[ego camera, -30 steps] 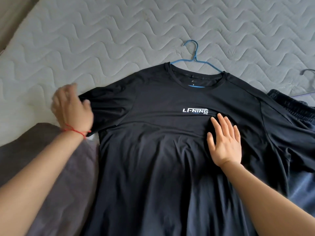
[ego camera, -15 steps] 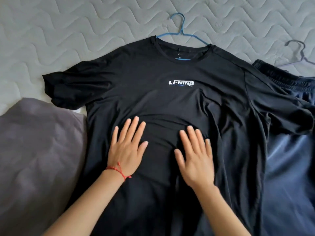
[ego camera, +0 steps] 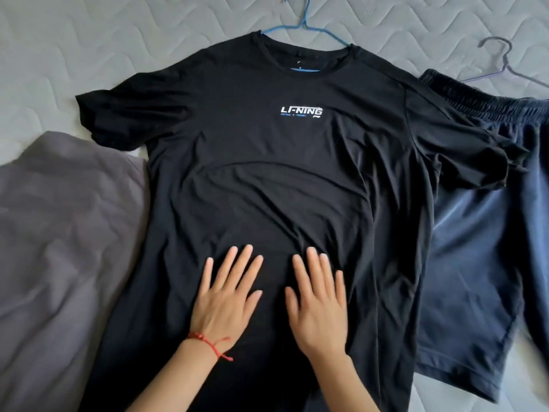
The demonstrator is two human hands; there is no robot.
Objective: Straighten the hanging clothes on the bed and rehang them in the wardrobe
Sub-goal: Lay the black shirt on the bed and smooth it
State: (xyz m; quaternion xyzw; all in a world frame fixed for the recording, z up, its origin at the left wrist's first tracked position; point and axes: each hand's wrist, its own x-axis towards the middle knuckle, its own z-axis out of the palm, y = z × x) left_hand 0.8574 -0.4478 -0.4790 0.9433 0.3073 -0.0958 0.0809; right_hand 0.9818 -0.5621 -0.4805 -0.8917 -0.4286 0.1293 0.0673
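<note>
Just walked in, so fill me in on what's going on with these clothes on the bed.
A person is smoothing a black short-sleeved T-shirt laid face up on the grey quilted mattress. The left hand and the right hand lie flat, fingers straight, side by side on its lower front, which shows creases. The shirt is on a blue wire hanger. To its right lie dark navy shorts on a grey wire hanger, the shirt's sleeve overlapping them. A grey rumpled pillow lies on the other side.

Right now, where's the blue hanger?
The blue hanger lies at the top centre of the head view, on the quilted mattress, its shoulders tucked inside the black T-shirt collar.
</note>
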